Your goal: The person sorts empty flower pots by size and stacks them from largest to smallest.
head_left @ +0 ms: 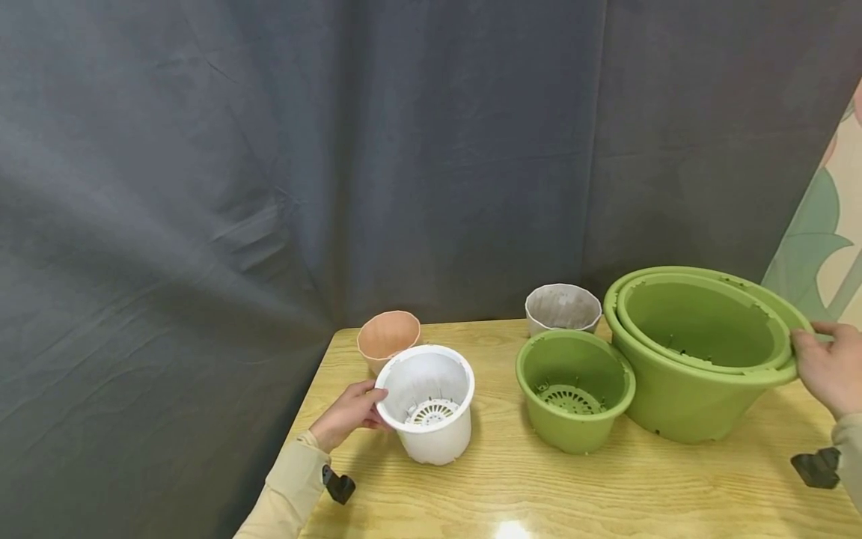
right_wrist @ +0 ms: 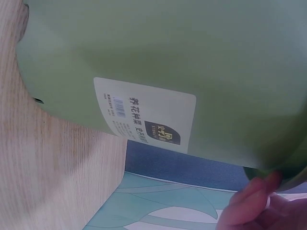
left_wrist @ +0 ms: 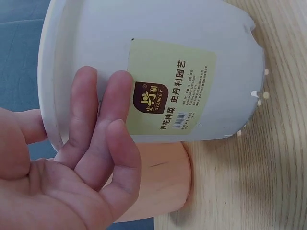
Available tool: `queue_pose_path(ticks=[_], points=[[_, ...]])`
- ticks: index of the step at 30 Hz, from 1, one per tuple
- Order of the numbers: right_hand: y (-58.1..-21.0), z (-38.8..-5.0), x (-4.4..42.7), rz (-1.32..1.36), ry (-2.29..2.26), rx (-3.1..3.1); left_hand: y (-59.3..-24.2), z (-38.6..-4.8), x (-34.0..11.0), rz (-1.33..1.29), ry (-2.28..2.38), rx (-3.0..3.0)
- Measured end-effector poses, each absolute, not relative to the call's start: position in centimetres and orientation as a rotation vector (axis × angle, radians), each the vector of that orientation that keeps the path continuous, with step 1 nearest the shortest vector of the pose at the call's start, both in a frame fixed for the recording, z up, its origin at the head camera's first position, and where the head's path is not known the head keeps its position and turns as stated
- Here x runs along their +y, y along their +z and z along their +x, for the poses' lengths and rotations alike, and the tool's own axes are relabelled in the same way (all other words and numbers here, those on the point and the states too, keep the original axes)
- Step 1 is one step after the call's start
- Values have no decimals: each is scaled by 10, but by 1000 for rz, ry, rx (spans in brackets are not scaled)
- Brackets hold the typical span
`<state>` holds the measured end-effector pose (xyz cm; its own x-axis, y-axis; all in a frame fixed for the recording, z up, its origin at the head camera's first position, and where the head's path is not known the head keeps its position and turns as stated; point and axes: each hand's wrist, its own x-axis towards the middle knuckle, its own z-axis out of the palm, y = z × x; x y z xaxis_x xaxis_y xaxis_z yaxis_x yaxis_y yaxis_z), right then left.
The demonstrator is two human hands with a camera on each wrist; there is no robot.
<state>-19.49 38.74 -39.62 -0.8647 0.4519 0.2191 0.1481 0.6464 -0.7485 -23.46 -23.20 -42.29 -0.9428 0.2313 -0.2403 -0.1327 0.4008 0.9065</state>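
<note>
My left hand (head_left: 352,413) pinches the rim of a white plastic flower pot (head_left: 438,445), thumb inside and fingers along the outer wall. In the left wrist view those fingers lie beside the pot's printed label (left_wrist: 168,91). At the right, my right hand (head_left: 831,363) grips the rim of a large green flower pot (head_left: 680,404). A slightly smaller green pot (head_left: 700,318) is nested inside that one. The right wrist view has the large pot's outer wall with a white label (right_wrist: 146,115), and the fingertips (right_wrist: 254,194) at its rim.
A small green pot (head_left: 575,438) stands between the white and large green pots. Behind are a terracotta-coloured pot (head_left: 389,337) and a greyish pot (head_left: 563,307). The wooden table (head_left: 512,494) ends at a dark curtain (head_left: 465,165).
</note>
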Motion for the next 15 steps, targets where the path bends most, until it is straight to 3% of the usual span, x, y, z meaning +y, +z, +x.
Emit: queue_pose_path(ticks=[15], points=[[-394,-194,387,-489,1084,-2486,-402,-237,-230,141,1600,2344]])
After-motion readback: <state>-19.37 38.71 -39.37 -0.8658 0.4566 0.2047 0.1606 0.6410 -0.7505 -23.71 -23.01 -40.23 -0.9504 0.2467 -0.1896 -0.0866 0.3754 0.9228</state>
